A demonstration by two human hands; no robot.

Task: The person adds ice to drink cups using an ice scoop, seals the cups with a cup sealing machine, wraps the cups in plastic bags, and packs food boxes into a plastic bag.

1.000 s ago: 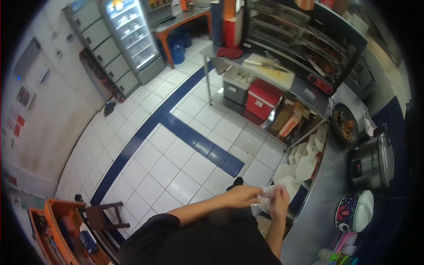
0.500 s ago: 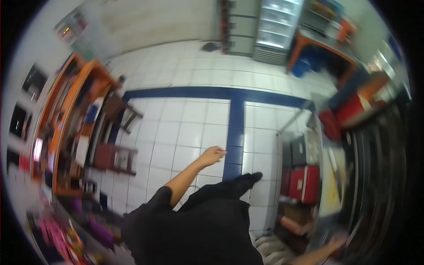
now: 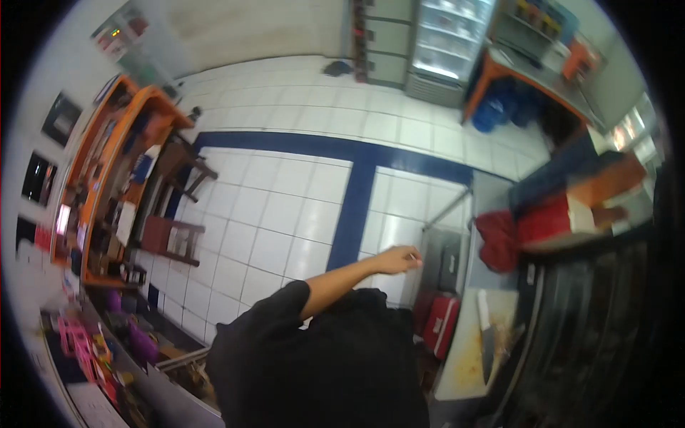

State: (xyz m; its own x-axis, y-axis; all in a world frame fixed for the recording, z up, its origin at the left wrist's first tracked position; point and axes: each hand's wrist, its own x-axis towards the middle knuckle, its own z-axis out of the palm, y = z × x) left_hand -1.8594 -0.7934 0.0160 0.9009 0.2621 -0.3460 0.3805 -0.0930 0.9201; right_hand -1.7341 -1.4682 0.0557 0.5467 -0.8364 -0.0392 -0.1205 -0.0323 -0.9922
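My left hand [image 3: 397, 261] is held out in front of my body, over the left side of the steel counter's shelves. Its fingers are curled in, and I cannot make out whether anything small is between them. It touches nothing else that I can see. To its right, a large knife [image 3: 486, 349] with a white handle lies on a stained, pale cutting board [image 3: 457, 374]. Beside the blade is a brownish, crumpled item [image 3: 505, 338], too blurred to name. My right hand is out of view.
A red case [image 3: 441, 327] sits under the counter. A dark red cloth [image 3: 496, 241] and a red box [image 3: 546, 220] are on top. Wooden chairs [image 3: 168, 235] and orange shelves [image 3: 146, 107] stand left. A lit glass-door fridge [image 3: 446, 50] is at the back.
My view has turned and the counter with the knife has come nearer the middle. My left hand has moved right towards the counter. My right hand, low at the right before, has left the view.
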